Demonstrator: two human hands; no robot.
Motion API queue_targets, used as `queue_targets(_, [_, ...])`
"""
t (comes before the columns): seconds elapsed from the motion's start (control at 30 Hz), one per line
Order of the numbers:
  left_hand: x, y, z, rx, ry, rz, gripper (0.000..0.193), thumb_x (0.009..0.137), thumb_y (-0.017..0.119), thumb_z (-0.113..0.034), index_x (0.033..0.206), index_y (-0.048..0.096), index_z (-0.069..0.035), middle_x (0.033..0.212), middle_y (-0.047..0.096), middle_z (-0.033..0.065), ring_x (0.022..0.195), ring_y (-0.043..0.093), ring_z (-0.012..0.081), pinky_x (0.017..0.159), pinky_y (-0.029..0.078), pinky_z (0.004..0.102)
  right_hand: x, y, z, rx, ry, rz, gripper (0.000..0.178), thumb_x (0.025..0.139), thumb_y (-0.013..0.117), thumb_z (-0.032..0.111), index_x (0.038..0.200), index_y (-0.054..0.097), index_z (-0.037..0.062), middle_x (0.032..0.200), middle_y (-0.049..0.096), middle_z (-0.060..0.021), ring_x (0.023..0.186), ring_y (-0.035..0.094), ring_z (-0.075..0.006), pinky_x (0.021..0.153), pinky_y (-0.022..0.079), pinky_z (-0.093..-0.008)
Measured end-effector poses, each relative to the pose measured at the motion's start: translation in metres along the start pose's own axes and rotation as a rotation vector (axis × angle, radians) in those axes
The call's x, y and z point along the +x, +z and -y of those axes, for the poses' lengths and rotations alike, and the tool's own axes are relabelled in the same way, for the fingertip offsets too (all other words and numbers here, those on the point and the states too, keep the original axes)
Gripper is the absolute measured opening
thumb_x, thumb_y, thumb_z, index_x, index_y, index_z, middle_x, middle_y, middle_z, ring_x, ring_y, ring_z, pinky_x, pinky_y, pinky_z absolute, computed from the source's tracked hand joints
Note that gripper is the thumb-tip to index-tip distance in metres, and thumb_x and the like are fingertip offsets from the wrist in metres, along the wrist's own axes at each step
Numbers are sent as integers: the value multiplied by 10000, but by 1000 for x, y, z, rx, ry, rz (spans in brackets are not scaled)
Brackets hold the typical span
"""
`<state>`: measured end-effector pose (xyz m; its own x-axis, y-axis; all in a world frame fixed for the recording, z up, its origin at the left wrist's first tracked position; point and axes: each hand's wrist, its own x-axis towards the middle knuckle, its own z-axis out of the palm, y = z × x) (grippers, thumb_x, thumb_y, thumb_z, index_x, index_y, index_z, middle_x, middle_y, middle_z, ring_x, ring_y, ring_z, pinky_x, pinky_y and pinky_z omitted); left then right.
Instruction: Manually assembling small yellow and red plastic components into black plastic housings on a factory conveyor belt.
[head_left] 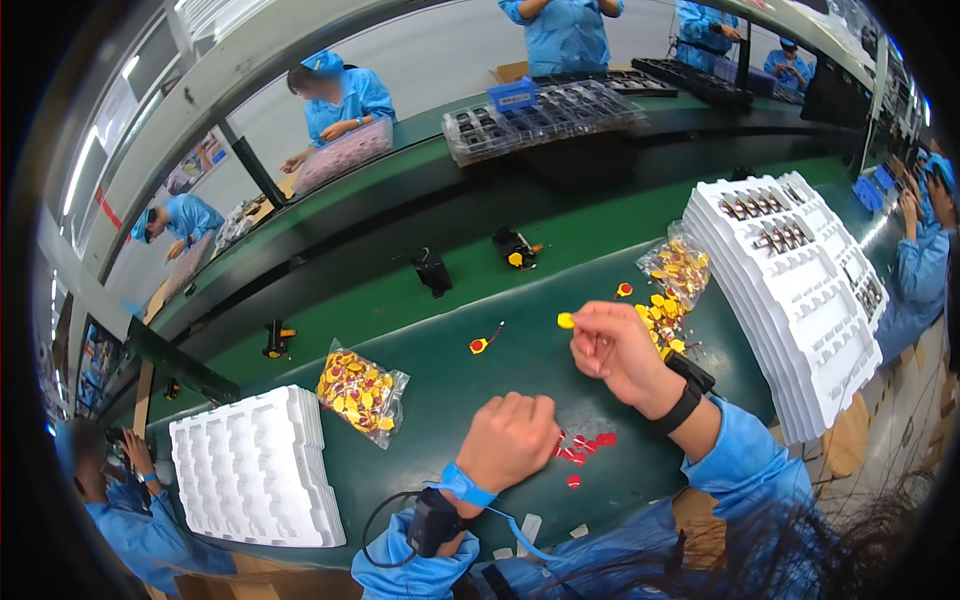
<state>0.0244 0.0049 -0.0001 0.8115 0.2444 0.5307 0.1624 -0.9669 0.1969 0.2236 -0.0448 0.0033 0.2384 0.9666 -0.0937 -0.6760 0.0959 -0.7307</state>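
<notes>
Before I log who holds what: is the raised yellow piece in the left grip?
No, the yellow piece is pinched in the right grip, while the left grip is beside the red pieces.

Left hand [511,440] curled palm-down, right hand [618,352] higher, in a pinch.

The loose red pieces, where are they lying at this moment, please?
In the head view, the red pieces lie on the green worktable, just to the right of the left hand, below the right hand.
</notes>
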Motion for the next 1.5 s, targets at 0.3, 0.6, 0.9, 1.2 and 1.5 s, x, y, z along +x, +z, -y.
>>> queue_targets(0.3, [47, 8, -4, -74, 24, 836, 248, 855, 529, -241, 755, 610, -29, 709, 642, 199, 705, 652, 382, 635, 519, 483, 13, -18, 0, -79, -43, -144, 186, 896, 618, 99, 720, 574, 57, 564, 534, -17, 427, 494, -116, 376, 287, -245])
queue_targets(0.6, [59, -37, 84, -725, -719, -3, 382, 959, 551, -270, 680, 614, -18, 446, 441, -21, 383, 354, 48, 416, 262, 219, 9, -11, 6, -98, -61, -181, 184, 895, 622, 92, 722, 572, 50, 554, 532, -16, 425, 505, -110, 375, 318, -238])
queue_targets(0.9, [89, -24, 210, 287, -969, -165, 487, 834, 625, -509, 886, 670, -27, 972, 694, 234, 993, 642, 430, 839, 497, 494, 16, -17, -7, -337, -167, -182, 201, 954, 598, 104, 787, 579, -5, 603, 594, -59, 452, 566, -120, 387, 398, -234])
queue_targets(1.2, [89, -37, 199, 25, -800, 5, 214, 705, 731, -113, 872, 646, -10, 756, 638, 103, 787, 642, 195, 718, 512, 305, 14, -13, -9, -459, -147, -122, 166, 965, 582, 98, 840, 579, -11, 626, 606, -67, 486, 590, -125, 408, 420, -222])
queue_targets(1.5, [42, -25, -12, -7, 237, -44, 350, 702, 715, 58, 1037, 623, 18, 929, 628, 166, 896, 645, 352, 785, 543, 412, 8, -3, -16, -126, -105, -28, 139, 988, 530, 108, 896, 553, 6, 780, 670, -152, 703, 693, -231, 587, 541, -286])
